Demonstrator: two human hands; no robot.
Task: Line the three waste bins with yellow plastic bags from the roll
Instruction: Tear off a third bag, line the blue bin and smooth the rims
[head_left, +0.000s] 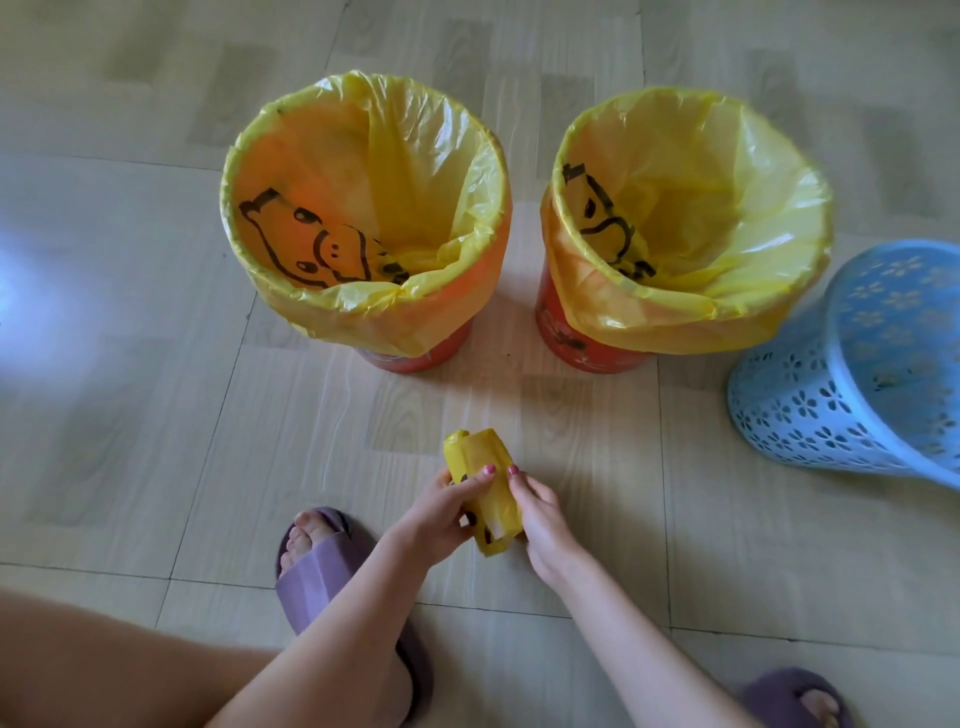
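We grip the roll with both hands: left fingers curled over it, right fingertips pinching its side

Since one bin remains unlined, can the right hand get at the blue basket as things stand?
Probably yes: bare floor lies between the right hand and the blue basket, but that hand grips the bag roll now.

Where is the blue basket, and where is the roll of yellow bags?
blue basket (810, 410): head view, on its flower-holed side wall.
roll of yellow bags (480, 449): head view, on its top end above the fingers.
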